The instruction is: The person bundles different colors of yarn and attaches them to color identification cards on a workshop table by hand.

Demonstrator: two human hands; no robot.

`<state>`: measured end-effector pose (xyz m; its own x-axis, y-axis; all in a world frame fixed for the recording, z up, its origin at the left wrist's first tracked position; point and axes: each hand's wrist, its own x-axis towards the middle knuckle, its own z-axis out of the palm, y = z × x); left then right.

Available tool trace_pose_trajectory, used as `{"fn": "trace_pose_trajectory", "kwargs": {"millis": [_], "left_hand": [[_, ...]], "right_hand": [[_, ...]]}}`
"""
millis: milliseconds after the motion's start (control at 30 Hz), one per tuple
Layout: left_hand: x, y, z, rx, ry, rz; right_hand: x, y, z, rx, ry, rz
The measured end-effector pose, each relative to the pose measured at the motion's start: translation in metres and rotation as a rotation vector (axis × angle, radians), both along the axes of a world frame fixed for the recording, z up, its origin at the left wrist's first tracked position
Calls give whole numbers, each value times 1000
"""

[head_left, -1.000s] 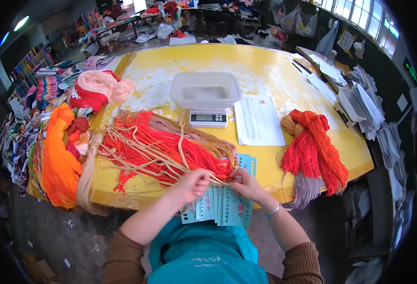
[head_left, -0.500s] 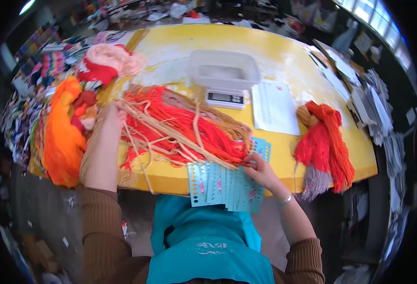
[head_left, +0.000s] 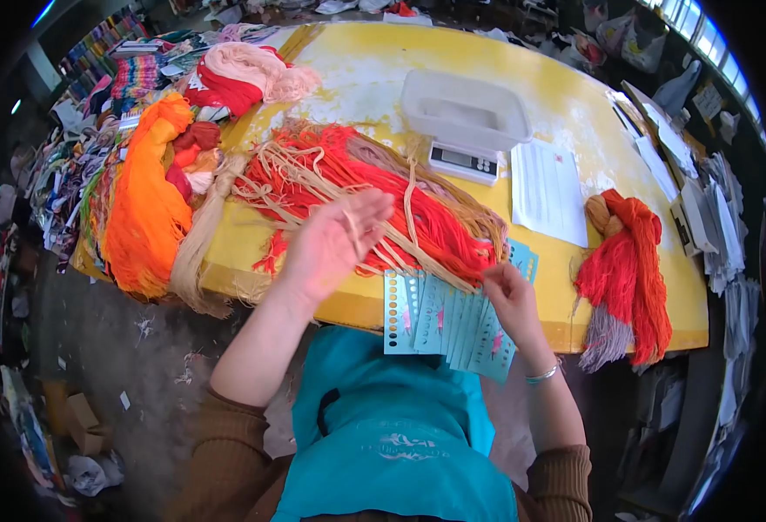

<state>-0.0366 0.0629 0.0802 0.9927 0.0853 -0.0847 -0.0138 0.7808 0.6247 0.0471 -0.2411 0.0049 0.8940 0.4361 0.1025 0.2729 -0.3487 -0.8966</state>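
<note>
My left hand (head_left: 335,248) hovers over the yarn with its palm turned up and its fingers stretched out. Below it lies a long bundle of red yarn (head_left: 357,174) with tan, mauve and beige strands. My right hand (head_left: 514,300) has its fingertips pinched together at the bundle's right end; what they hold, if anything, is hidden. Beneath that hand, a row of overlapping turquoise cards (head_left: 431,317) with punched holes hangs over the table's front edge. A beige hank (head_left: 204,239) droops over the edge further left, apart from both hands.
An orange hank (head_left: 144,209) and a pink and red yarn pile (head_left: 248,74) occupy the left side of the yellow table (head_left: 357,52). A clear plastic tub (head_left: 466,109) sits on a scale (head_left: 463,162), beside a printed sheet (head_left: 548,191). Red and grey hanks (head_left: 618,278) lie at right.
My left hand has left the beige yarn at the left, moved right over the bundle and opened. My right hand stays near the bundle's end, fingers still pinched. The view has shifted.
</note>
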Motion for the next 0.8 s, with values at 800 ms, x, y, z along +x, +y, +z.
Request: {"fn": "trace_pose_trajectory", "kwargs": {"millis": [800], "left_hand": [[-22,-78,-45,248,-79,-72]], "right_hand": [[-67,89,40,752,734,72]]}}
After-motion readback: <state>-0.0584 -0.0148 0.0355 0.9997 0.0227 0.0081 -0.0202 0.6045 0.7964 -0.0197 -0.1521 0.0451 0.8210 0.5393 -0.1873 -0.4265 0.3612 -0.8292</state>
